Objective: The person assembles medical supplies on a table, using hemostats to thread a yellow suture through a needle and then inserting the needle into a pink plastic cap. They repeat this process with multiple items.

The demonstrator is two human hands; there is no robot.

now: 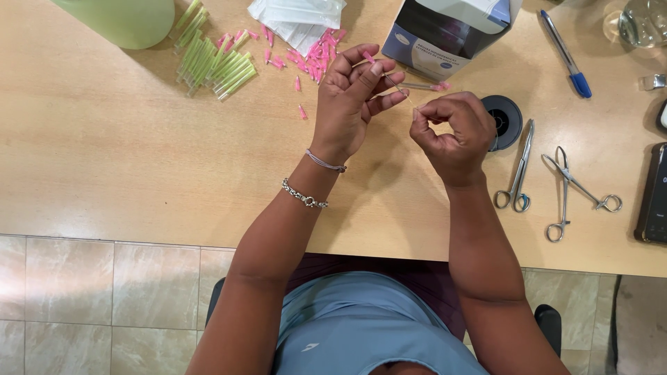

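Observation:
My left hand (353,97) is raised over the wooden table (104,153), fingers curled around a small pink-hubbed needle tip (369,57) pinched near the fingertips. My right hand (453,128) sits just to its right, thumb and forefinger pinched on a very thin thread or wire (405,94) that runs up toward the left hand's fingers. The two hands are nearly touching. A pink-tipped clear needle (425,86) lies on the table just behind them.
Scattered pink caps (313,55) and a pile of green-tinted tubes (212,62) lie at back left by a green container (125,21). A dark box (445,31), black spool (505,119), two forceps (517,173) (566,191), blue pen (566,55) and a dark device (654,198) lie right.

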